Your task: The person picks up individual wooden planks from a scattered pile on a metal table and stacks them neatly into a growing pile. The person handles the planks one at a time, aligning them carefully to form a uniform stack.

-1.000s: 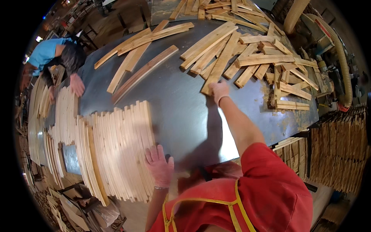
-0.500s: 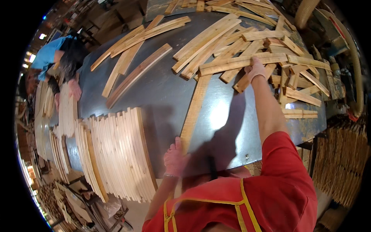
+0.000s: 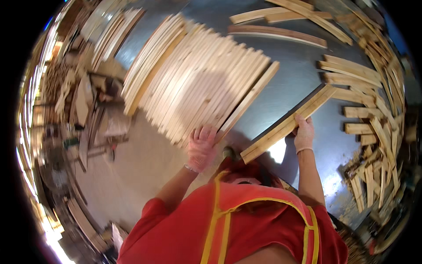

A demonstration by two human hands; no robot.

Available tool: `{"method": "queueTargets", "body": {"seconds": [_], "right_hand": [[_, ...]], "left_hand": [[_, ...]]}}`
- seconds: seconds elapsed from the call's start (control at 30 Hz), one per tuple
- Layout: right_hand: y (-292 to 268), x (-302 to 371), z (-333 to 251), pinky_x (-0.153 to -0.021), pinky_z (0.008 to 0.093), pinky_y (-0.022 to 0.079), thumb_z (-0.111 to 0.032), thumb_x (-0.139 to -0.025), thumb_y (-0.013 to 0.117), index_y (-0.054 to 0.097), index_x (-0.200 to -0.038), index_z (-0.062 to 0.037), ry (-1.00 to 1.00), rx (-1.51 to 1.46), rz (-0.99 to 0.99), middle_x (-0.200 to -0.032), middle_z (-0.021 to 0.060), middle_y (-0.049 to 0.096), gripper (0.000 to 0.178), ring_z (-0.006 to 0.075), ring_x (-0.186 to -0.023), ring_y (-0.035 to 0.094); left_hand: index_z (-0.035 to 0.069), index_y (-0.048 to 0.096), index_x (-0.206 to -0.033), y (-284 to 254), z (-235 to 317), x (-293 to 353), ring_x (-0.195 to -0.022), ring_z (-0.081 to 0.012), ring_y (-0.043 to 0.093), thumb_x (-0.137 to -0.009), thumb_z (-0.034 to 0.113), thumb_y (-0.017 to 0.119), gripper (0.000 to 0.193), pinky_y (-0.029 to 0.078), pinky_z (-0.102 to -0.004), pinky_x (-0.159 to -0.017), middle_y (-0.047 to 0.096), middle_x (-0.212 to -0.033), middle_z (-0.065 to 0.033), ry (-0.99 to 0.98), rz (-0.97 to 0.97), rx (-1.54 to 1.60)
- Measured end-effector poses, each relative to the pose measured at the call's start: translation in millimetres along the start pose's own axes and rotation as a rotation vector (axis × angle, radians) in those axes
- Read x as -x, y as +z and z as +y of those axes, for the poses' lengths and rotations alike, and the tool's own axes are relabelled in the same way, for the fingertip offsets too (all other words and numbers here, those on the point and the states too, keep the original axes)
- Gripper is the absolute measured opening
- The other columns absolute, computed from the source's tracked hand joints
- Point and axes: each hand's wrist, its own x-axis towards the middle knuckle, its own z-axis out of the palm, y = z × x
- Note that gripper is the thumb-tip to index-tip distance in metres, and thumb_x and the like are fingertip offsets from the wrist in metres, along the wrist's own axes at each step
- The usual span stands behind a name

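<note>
tabletop (image 3: 299, 83) first, a broad grey metal sheet carrying everything. biggest on it is the packed row of slats (image 3: 198, 83), pale wood strips lying edge to edge, slanting from upper left down toward the near edge. loose slats (image 3: 373, 119) lie scattered well apart on the right. one long slat (image 3: 288, 124) lies diagonally between the two groups, the right hand (image 3: 303, 134) gloved and closed on its near part. left hand (image 3: 201, 147), gloved, fingers spread flat against the near ends of the row. looks like the sorting step: the next move calls for swinging that slat parallel and butting it against the row's outer strip. no bins or boxes show here.
</note>
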Motion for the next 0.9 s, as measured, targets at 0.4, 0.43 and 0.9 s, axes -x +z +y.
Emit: {"method": "queueTargets", "body": {"seconds": [0.4, 0.43, 0.9], "right_hand": [[141, 61, 35, -0.094, 0.0348, 0.057, -0.026, -0.100, 0.079, 0.028, -0.167, 0.0069, -0.044, 0.228, -0.308, -0.151, 0.0129, 0.057, 0.090, 0.0198, -0.113, 0.064], [140, 64, 31, -0.097, 0.0351, 0.055, -0.027, -0.100, 0.078, 0.027, -0.167, 0.0055, -0.056, 0.247, -0.285, -0.153, 0.0139, 0.056, 0.090, 0.0200, -0.117, 0.063], [80, -20, 4, -0.117, 0.0365, 0.044, -0.033, -0.100, 0.070, 0.041, -0.159, 0.0100, -0.222, 0.373, -0.246, -0.157, 0.0257, 0.055, 0.078, 0.0306, -0.142, 0.057]], "left_hand": [[0.011, 0.062, -0.134, 24, -159, 62, -0.101, -0.0165, 0.057, -0.099, 0.038, 0.067, 0.044, 0.050, -0.0335, -0.082, 0.059, -0.113, -0.0047, -1.493, 0.500, 1.701], [0.011, 0.063, -0.127, 23, -152, 53, -0.099, -0.0165, 0.058, -0.099, 0.037, 0.066, 0.038, 0.050, -0.0327, -0.081, 0.060, -0.110, -0.0046, -1.453, 0.507, 1.729], [0.001, 0.043, -0.161, -48, -48, -89, -0.134, -0.0400, 0.059, -0.096, 0.062, 0.061, 0.090, 0.048, -0.0470, -0.113, 0.058, -0.149, -0.0211, -0.588, -0.524, 0.631]]}}
